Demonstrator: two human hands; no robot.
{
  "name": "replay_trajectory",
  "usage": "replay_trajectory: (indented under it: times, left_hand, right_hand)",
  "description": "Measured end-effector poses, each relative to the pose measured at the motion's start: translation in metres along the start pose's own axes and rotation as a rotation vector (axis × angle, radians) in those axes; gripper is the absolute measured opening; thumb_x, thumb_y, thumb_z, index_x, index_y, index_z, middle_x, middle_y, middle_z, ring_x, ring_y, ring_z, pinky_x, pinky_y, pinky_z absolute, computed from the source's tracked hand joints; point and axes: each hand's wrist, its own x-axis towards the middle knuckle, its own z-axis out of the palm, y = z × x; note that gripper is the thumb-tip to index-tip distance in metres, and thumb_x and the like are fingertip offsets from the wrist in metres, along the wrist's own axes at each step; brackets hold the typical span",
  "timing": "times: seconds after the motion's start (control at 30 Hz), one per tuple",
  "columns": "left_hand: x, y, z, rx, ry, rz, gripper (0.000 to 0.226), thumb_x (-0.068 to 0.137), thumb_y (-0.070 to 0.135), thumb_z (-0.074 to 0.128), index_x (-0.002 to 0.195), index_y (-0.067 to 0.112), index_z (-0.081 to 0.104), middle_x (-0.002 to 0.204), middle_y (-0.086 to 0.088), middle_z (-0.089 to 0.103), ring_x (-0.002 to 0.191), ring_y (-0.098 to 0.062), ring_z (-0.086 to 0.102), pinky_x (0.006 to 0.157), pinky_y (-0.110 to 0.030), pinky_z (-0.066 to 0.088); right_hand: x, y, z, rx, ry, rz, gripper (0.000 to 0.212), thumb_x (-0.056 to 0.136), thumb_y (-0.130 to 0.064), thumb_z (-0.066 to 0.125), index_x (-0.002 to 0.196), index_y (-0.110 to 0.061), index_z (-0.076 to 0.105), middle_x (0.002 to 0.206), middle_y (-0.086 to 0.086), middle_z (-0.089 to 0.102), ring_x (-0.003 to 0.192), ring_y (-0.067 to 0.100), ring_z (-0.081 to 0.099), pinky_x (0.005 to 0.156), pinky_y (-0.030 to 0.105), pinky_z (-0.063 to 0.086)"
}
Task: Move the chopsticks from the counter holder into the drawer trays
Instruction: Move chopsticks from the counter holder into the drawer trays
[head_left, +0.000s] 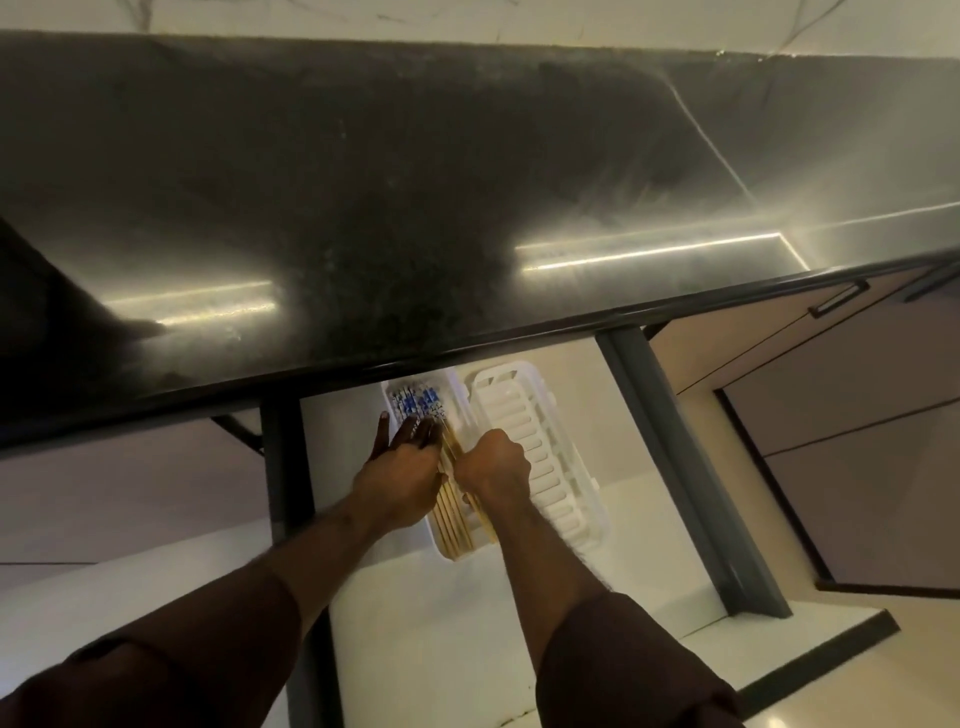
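Observation:
An open drawer (649, 613) below the dark counter holds two white plastic trays. The left tray (447, 551) is filled with wooden chopsticks (453, 519) whose blue-and-white patterned ends (418, 402) point toward the counter. My left hand (400, 470) lies flat over the chopsticks, fingers stretched out and pressing on them. My right hand (493, 465) is closed in a fist on some of the chopsticks at the tray's right side. The right tray (540, 467), ribbed, holds nothing that I can see. The counter holder is out of view.
The black stone counter (415, 208) fills the upper half and overhangs the back of the drawer. Grey drawer rails (675, 467) run along both sides. Beige cabinet fronts with a dark handle (836, 299) stand to the right.

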Motion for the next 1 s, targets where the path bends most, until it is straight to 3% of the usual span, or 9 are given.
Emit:
replay_trajectory:
  times: [0.07,0.2,0.43,0.63,0.83,1.0]
  left_hand:
    - [0.003,0.000,0.003,0.119,-0.011,-0.017,0.068,0.100,0.048,0.025,0.154,0.015,-0.001,0.163,-0.006,0.000,0.149,-0.028,-0.010,0.107,-0.052,-0.027]
    - [0.009,-0.001,0.005,0.221,-0.017,-0.039,0.075,0.096,0.059,0.017,0.153,0.016,-0.007,0.163,-0.005,-0.005,0.148,-0.027,-0.013,0.105,-0.054,-0.031]
    - [0.014,0.003,-0.001,0.281,-0.088,-0.049,0.076,0.099,0.051,0.027,0.151,0.014,-0.014,0.162,-0.006,-0.013,0.147,-0.025,-0.019,0.096,-0.048,-0.036]
    - [0.014,0.011,-0.007,0.306,-0.136,-0.051,0.075,0.100,0.046,0.030,0.152,0.013,-0.014,0.162,-0.006,-0.015,0.147,-0.027,-0.020,0.107,-0.048,-0.025]
    - [0.015,0.011,-0.015,0.440,-0.225,0.008,0.076,0.100,0.044,0.035,0.152,0.013,-0.012,0.161,-0.007,-0.018,0.146,-0.029,-0.020,0.113,-0.051,-0.018]
    - [0.022,0.008,-0.010,0.485,-0.233,-0.002,0.079,0.099,0.044,0.038,0.152,0.015,-0.013,0.161,-0.006,-0.018,0.146,-0.030,-0.022,0.110,-0.052,-0.022]
  right_hand:
    - [0.001,0.001,0.005,-0.042,0.035,-0.002,0.029,0.089,-0.029,0.066,0.111,-0.012,0.057,0.106,0.007,0.065,0.093,0.025,0.065,0.082,0.037,0.054]
    - [0.002,0.003,0.016,-0.062,0.084,-0.009,0.027,0.091,-0.032,0.062,0.112,-0.014,0.057,0.104,0.004,0.064,0.079,0.018,0.055,0.078,0.032,0.052]
    - [-0.001,0.004,0.022,-0.135,0.150,-0.055,0.022,0.094,-0.027,0.055,0.110,-0.012,0.058,0.103,0.007,0.066,0.089,0.024,0.064,0.069,0.031,0.048]
    - [0.001,0.005,0.031,-0.246,0.139,-0.107,0.017,0.094,-0.018,0.055,0.109,-0.012,0.060,0.101,0.008,0.065,0.086,0.022,0.061,0.065,0.029,0.043]
    - [0.003,0.011,0.043,-0.345,0.098,-0.178,0.025,0.093,-0.018,0.057,0.117,-0.011,0.061,0.109,0.008,0.066,0.096,0.023,0.065,0.082,0.033,0.052]
    - [0.006,0.016,0.047,-0.342,0.097,-0.228,0.024,0.095,-0.015,0.050,0.116,-0.010,0.061,0.111,0.009,0.067,0.098,0.024,0.064,0.090,0.036,0.051]
